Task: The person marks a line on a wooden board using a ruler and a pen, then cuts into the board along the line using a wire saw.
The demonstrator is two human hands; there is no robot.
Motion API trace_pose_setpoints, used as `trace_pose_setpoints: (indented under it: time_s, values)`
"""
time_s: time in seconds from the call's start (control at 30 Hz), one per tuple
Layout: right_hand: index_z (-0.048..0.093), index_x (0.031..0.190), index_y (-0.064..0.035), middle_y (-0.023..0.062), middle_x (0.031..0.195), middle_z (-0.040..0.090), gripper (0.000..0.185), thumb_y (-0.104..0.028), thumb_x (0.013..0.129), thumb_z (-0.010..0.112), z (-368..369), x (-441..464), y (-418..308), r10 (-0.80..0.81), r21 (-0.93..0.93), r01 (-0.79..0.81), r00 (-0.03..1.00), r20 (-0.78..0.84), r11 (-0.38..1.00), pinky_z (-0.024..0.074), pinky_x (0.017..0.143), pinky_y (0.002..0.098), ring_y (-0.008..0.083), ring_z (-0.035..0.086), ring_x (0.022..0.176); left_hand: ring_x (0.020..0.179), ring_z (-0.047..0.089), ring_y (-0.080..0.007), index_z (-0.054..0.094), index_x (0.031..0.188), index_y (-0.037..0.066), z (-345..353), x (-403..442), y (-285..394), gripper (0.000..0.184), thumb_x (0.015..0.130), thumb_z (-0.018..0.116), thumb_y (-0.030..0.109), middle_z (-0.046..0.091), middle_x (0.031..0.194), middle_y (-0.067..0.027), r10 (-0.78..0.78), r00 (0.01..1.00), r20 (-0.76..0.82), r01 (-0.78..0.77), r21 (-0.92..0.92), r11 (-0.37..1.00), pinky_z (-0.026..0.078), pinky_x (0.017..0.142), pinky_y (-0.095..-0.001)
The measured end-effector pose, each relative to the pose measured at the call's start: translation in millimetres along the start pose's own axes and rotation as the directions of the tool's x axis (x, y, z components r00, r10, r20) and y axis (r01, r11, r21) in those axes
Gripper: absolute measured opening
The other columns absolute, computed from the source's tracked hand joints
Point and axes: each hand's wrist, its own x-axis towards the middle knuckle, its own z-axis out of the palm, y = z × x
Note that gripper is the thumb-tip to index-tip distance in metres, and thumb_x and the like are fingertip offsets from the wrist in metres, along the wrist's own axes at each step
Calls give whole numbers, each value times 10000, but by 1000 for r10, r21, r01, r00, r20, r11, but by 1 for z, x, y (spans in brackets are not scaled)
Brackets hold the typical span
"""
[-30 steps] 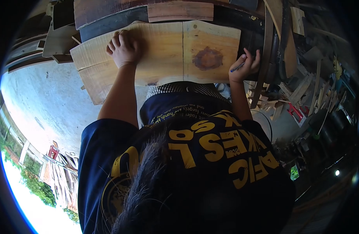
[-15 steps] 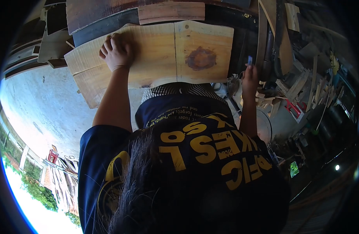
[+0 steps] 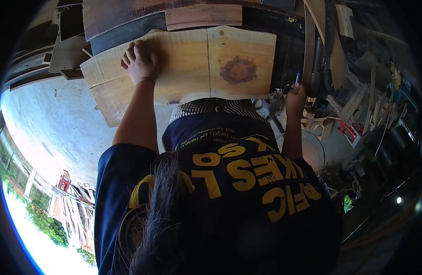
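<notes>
A wide, pale wooden board (image 3: 179, 68) lies in front of me. A dark line crosses it, and a brown knot marks its right part. My left hand (image 3: 142, 64) rests on the left part of the board, its fingers bent and slightly apart, with nothing in it. Off the board's right end, my right hand (image 3: 295, 94) is closed around a pen (image 3: 298, 77) with a blue end pointing up and away from me. The tips of the right fingers are partly hidden.
Beyond the board lie a reddish wood strip (image 3: 203, 17) and a dark worktop. Long planks (image 3: 335, 59) stand at the right, above scattered wood offcuts (image 3: 348, 107) and a red item (image 3: 347, 131) on the floor. More boards (image 3: 66, 55) are at the far left.
My right hand has moved slightly down and toward me, and the pen now shows more plainly. My left hand stays on the board; the whole view has shifted a little.
</notes>
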Motion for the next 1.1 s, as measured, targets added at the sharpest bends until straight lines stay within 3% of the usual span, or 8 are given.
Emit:
trace_pose_setpoints:
  time_s: [0.13,0.33,0.4,0.43,0.5,0.77,0.93,1.1]
  values:
    - [587,914,-14,179,733,575,308,-272,961,426,4,6,2,-49,73,54,997,-67,996,443,669,386,349,586,714,1140,426,-308,527,1163,157,-2,0,1,455,759,544,365,502,1217,-106,-3,1000,1,3,-16,1000,260,990,-472]
    - [510,1113,20,203,966,585,289,-189,916,550,7,-2,-6,-53,303,121,974,-222,945,461,773,374,349,594,934,1139,426,-307,522,1176,159,0,0,0,467,758,547,366,503,1213,-108,-2,1000,3,2,1,1000,258,992,-474]
    - [472,1121,48,215,1064,558,392,-172,842,639,8,-11,-2,-270,4,287,906,-327,958,448,810,414,349,576,971,1137,424,-311,518,1180,158,0,0,0,473,757,548,369,500,1209,-108,-2,1000,5,2,-7,1000,257,992,-475]
    - [472,1121,48,215,1064,558,392,-172,842,639,12,-17,1,-267,6,284,906,-330,959,448,810,414,349,576,971,1135,423,-316,513,1184,158,-1,0,0,480,756,549,372,497,1205,-108,-2,1000,7,2,-14,1000,257,992,-476]
    - [442,1147,40,225,1075,523,487,-208,805,686,25,-30,8,-185,157,199,978,-101,967,423,868,423,362,526,1023,1135,420,-320,510,1186,157,1,1,-1,485,755,548,375,493,1205,-109,-1,1000,7,1,-8,1000,256,991,-477]
    - [435,1153,17,238,1069,517,526,-157,752,727,48,-45,17,-279,88,293,949,-147,952,421,864,441,386,529,998,1126,413,-331,503,1193,147,5,1,-4,496,760,541,385,479,1213,-117,22,1000,13,-22,-1,1000,254,990,-479]
    - [545,1016,26,167,949,585,340,-130,736,661,32,-44,2,-76,281,50,994,84,958,462,776,384,283,598,882,1160,399,-317,486,1209,144,1,2,0,497,772,522,379,466,1255,-102,7,998,58,-6,-16,1000,239,1000,-474]
    - [570,975,30,143,883,588,317,-153,725,640,39,-44,4,-141,369,130,990,4,920,464,729,361,246,592,799,1262,356,-288,423,1295,196,-7,5,7,544,774,506,329,383,1390,-61,40,999,7,-39,-129,991,214,1013,-486]
